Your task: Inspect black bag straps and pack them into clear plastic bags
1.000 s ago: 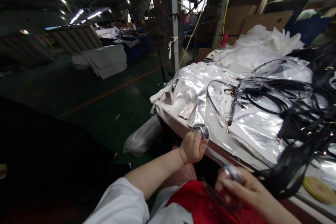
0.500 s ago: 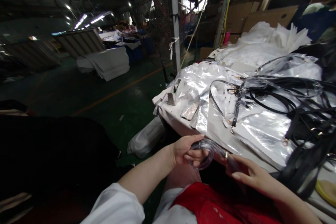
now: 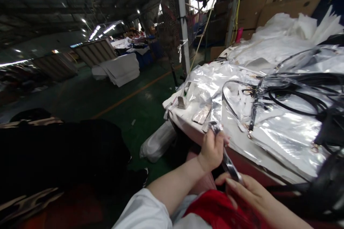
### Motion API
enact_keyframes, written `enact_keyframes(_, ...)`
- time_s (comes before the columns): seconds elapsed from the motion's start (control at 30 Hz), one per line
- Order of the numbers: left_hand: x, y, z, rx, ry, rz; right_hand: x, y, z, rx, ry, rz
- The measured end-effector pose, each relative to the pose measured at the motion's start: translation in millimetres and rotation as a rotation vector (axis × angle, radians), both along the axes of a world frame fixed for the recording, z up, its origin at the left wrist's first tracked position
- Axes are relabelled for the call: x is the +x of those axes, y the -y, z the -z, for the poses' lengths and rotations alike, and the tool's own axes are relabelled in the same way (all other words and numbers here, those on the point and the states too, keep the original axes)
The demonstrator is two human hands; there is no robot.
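A dark strap (image 3: 230,165) with a shiny, plastic-like surface runs between my two hands in front of the table edge. My left hand (image 3: 213,150) is closed around its upper part, and a coiled end pokes out above the fingers. Lower down and to the right, my right hand (image 3: 245,189) pinches the same strap between thumb and fingers. Just beyond my left hand lies a strip of clear plastic film (image 3: 216,109) on the table. A phone (image 3: 202,114) lies to the left of that film.
The white-covered table (image 3: 243,149) carries clear plastic bags (image 3: 208,80) and a tangle of black straps (image 3: 298,105) with metal clips. A metal tape dispenser-like piece (image 3: 183,102) stands near its left corner. A white roll (image 3: 158,143) lies on the floor. Someone in dark clothing (image 3: 67,157) is at left.
My left hand has moved up and turned, its coil now mostly hidden in the fist. The strap is stretched straighter between my hands. The view has shifted slightly left.
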State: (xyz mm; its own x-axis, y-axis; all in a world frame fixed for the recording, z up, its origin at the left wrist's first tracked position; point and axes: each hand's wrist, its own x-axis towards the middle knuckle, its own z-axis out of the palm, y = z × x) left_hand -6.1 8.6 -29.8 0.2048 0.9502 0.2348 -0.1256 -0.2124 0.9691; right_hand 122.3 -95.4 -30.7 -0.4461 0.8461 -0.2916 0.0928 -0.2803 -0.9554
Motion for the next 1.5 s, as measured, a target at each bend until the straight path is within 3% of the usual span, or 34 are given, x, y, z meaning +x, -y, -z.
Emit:
enact_keyframes(0.07, 1, 13, 14.5, 0.236, -0.420, 0.075, 8, -2, -6.6, -0.079, -0.114, 0.069)
enact_keyframes(0.17, -8, 24, 24.3, 0.443, -0.736, 0.253, 33, -2, -0.6, -0.168, -0.155, 0.111)
enact_keyframes(0.33, -19, 27, 24.6, 0.674, -1.023, 0.555, 67, 7, 11.2, -0.249, -0.081, 0.024)
enact_keyframes(0.47, -16, 34, 31.9, 0.649, -1.044, 0.687, 80, 9, 3.7, -0.058, 0.249, -0.230)
enact_keyframes(0.63, -14, 36, 45.7, 0.265, -0.904, 0.911, 77, 12, -4.9, 0.298, 0.746, -0.245)
enact_keyframes(0.73, -17, 30, 45.7, -0.233, -0.676, 1.139, 68, 15, -3.6, 0.365, 0.756, -0.239)
enact_keyframes(0.8, -19, 25, 43.3, -0.615, -0.435, 1.212, 61, 19, 4.1, 0.373, 0.691, -0.157)
enact_keyframes(0.87, -20, 23, 42.1, -0.881, -0.209, 1.212, 51, 26, 19.6, 0.363, 0.585, -0.054)
enact_keyframes(0.93, -17, 23, 44.2, -1.045, -0.025, 1.203, 38, 34, 40.3, 0.321, 0.458, 0.058)
enact_keyframes(1.03, -8, 29, 53.8, -1.212, 0.231, 1.122, 19, 44, 67.4, 0.234, 0.359, 0.328)
enact_keyframes(1.1, -1, 33, 63.1, -1.242, 0.335, 1.023, 14, 45, 75.1, 0.154, 0.354, 0.459)
enact_keyframes(1.2, 6, 37, 77.6, -1.107, 0.187, 0.876, 26, 40, 71.1, 0.099, 0.362, 0.435)
enact_keyframes(1.33, 8, 37, 86.4, -0.773, -0.122, 0.610, 54, 34, 56.7, 0.048, 0.402, 0.180)
enact_keyframes(1.43, 10, 42, 81.7, -0.427, -0.270, 0.694, 61, 32, 52.3, -0.016, 0.428, 0.060)
enact_keyframes(1.5, 12, 47, 76.9, -0.238, -0.340, 0.743, 58, 32, 54.2, -0.016, 0.425, 0.094)
